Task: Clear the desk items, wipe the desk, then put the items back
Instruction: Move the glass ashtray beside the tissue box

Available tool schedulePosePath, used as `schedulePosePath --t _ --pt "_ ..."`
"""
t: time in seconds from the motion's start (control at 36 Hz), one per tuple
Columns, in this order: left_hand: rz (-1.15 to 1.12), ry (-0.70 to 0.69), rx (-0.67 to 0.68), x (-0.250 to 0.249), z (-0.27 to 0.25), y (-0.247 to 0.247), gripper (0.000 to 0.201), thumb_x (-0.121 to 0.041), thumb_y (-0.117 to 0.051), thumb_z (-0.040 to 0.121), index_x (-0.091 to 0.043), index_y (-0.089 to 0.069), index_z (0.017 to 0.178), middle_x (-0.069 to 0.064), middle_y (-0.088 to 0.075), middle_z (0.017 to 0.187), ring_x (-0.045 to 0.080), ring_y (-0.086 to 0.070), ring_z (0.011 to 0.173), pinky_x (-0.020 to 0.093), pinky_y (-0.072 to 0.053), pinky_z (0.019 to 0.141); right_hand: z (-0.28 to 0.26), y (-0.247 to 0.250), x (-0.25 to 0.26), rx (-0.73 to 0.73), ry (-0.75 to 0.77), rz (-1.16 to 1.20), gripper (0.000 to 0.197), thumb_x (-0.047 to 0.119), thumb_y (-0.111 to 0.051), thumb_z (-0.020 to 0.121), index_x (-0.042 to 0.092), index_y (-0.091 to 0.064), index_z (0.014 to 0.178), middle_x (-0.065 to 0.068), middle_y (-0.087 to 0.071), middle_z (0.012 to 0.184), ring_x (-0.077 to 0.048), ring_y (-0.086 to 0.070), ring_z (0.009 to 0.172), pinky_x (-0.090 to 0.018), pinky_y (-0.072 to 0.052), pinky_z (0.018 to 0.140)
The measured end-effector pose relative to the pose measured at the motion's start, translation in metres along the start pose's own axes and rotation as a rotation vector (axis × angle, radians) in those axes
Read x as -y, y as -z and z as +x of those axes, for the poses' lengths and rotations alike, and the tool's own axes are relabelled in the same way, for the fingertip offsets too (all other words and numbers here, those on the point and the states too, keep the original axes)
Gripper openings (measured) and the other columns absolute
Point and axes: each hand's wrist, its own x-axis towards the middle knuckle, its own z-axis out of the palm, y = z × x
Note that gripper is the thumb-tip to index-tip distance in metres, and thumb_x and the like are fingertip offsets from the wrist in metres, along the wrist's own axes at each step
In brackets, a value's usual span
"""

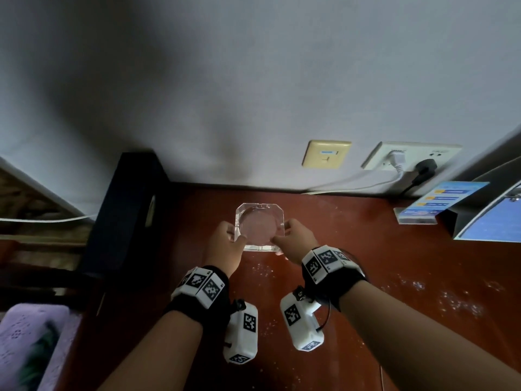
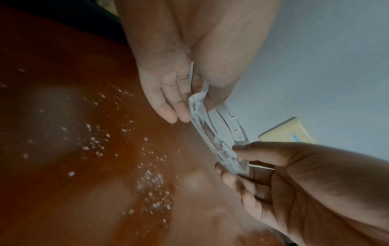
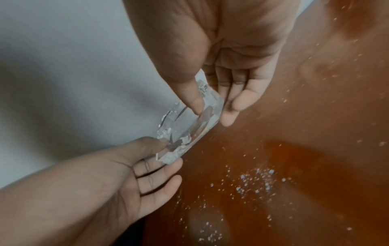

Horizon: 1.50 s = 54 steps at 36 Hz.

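The glass ashtray (image 1: 258, 231) is held at the back middle of the table (image 1: 366, 263), close to the wall, and it is taken from both sides. The left grip (image 1: 225, 245) is clamped on its left edge, thumb on the rim and fingers underneath, and the right grip (image 1: 296, 241) is clamped on the right edge in the same way. In the wrist views it seems to be raised just off the wood, though its far edge cannot be made out. White crumbs (image 1: 265, 270) are scattered over the table nearer the person, so the wiping is judged not yet done.

Now the risks. Smooth, heavy-looking glass is pinched only at two edges, so a slip could be caused by an uneven lift, and a chip by a drop onto the hard top. The leaflet stand (image 1: 439, 204) and the plugged-in cables (image 1: 399, 162) at the right could be caught if the ashtray is swung that way.
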Motion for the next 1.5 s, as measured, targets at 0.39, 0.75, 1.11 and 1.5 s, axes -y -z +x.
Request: schedulePosePath --t 0.39,0.75,1.11,1.5 --pt "0.122 0.052 -0.053 0.032 0.036 0.051 0.011 -0.031 -0.056 0.082 -0.030 -0.051 0.092 -0.004 -0.063 0.094 0.024 -0.067 0.079 0.046 -0.055 0.078 0.033 -0.059 0.050 0.053 0.017 -0.047 0.036 0.027 -0.066 0.085 0.011 -0.052 0.115 -0.007 -0.066 0.111 -0.024 -0.065 0.099 -0.038 -0.054 0.087" --pt "0.069 0.155 -0.116 0.041 0.068 0.062 0.039 -0.031 -0.058 0.086 -0.012 -0.053 0.119 0.012 -0.053 0.122 0.028 -0.055 0.106 0.043 -0.047 0.092 0.079 -0.103 0.080 0.080 0.026 0.004 0.033 0.017 -0.065 0.084 0.009 -0.053 0.113 -0.013 -0.066 0.110 -0.030 -0.066 0.098 -0.043 -0.055 0.086" --pt "0.012 0.187 -0.130 0.039 0.082 0.061 0.049 -0.030 -0.057 0.085 -0.021 -0.043 0.131 0.010 -0.042 0.134 0.029 -0.049 0.117 0.046 -0.043 0.099 0.100 -0.113 0.090 0.075 0.014 0.050 0.031 0.020 -0.064 0.084 0.010 -0.052 0.111 -0.016 -0.068 0.105 -0.032 -0.067 0.095 -0.044 -0.055 0.085" --pt "-0.038 0.181 -0.147 0.040 0.088 0.062 0.057 -0.023 -0.058 0.088 -0.016 -0.037 0.140 0.013 -0.037 0.140 0.029 -0.045 0.124 0.037 -0.039 0.097 0.101 -0.116 0.093 0.083 0.035 0.041 0.032 0.021 -0.064 0.085 0.010 -0.055 0.114 -0.013 -0.069 0.104 -0.029 -0.068 0.093 -0.041 -0.056 0.085"
